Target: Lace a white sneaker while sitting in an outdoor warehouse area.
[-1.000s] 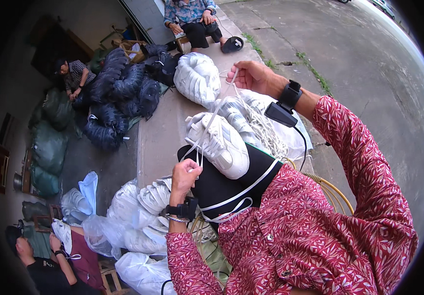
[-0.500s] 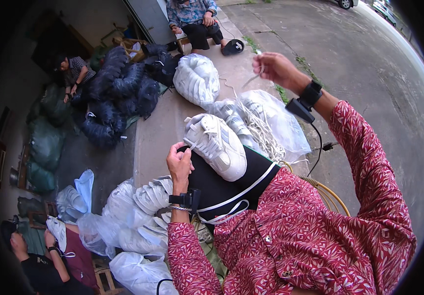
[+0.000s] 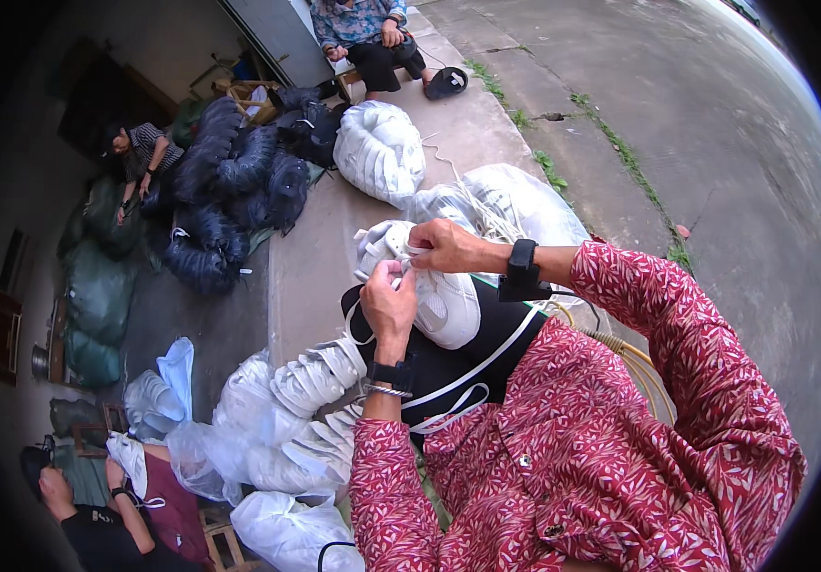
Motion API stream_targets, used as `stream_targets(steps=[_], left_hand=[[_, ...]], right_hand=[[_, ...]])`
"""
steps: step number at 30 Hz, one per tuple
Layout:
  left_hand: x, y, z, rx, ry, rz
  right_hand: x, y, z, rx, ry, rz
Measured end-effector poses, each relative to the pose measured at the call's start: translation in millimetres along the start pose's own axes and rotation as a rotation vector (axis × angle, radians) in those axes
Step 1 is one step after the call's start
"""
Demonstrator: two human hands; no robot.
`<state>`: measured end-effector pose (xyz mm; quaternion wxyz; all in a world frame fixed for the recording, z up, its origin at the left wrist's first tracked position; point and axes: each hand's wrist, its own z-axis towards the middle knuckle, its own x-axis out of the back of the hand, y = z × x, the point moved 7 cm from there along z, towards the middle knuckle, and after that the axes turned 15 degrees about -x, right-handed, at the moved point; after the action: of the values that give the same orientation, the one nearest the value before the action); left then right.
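A white sneaker (image 3: 452, 313) rests on the black cloth (image 3: 504, 324) over my lap. My left hand (image 3: 391, 310) pinches a white shoelace (image 3: 351, 322) at the shoe's lacing, and a loop of it hangs beside that hand. Just above and to the right, my right hand (image 3: 450, 246) has its fingers closed on the lace as well. Both sets of fingertips almost meet over the shoe's tongue and cover most of the eyelets. Each wrist wears a black band.
Clear bags with white shoe parts (image 3: 313, 377) lie at my left. Ahead are a white bundle (image 3: 379, 153), a bag of loose laces (image 3: 525, 205) and dark bundles (image 3: 205, 243). Co-workers sit at far left, lower left and top. A yellow hose (image 3: 639, 357) runs by my right side.
My right hand has come down from the raised position at upper right to the shoe's lacing. My left hand has moved onto the shoe, and the hands are now close together.
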<state>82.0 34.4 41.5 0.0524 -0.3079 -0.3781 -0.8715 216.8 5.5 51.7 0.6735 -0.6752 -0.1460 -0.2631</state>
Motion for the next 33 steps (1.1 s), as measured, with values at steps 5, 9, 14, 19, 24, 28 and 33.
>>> stream_targets(steps=[5, 9, 14, 19, 24, 28, 33], left_hand=[[5, 17, 5, -0.017, 0.004, 0.130], [15, 21, -4, -0.036, -0.023, 0.300], [14, 37, -8, -0.256, -0.014, 0.432], [16, 44, -6, -0.290, 0.037, 0.401], [19, 30, -12, -0.190, 0.052, 0.301], [35, -5, -31, 0.088, 0.092, 0.255], [37, -45, -38, 0.384, 0.046, -0.167]], right_hand=[[11, 0, 1, -0.007, 0.101, 0.056], [20, 6, -1, -0.081, 0.140, 0.076], [2, -12, -7, 0.060, -0.117, 0.133], [-14, -31, -10, 0.290, -0.233, -0.004], [-11, -30, -11, 0.340, 0.060, -0.166], [-6, -3, -14, 0.014, 0.121, -0.093], [-10, 15, -22, -0.063, 0.166, 0.122]])
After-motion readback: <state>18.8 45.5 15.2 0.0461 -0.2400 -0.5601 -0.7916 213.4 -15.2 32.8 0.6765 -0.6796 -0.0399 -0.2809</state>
